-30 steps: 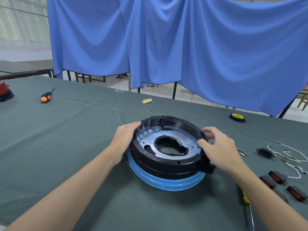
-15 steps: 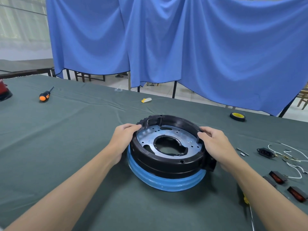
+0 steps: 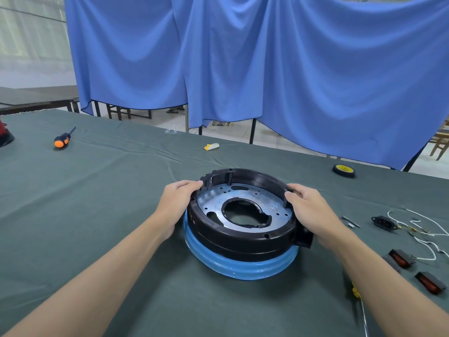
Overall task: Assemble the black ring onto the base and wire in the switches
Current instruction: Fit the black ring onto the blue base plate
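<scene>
The black plastic ring sits on top of the round blue ribbed base, near the middle of the table, which is covered in dark green cloth. Whether the ring is fully seated cannot be told. A perforated silver metal plate with a large central opening lies inside the ring.

The left-hand grip is closed on the ring's left rim, fingertips curled onto the top edge. The right-hand grip is closed on the right rim, fingers hooked over the edge.

To the right on the table lie two red rocker switches in black housings, a black power socket and loose white wires. A black-and-yellow roll lies farther back. An orange-and-black screwdriver lies at far left. A blue curtain hangs behind the table.
</scene>
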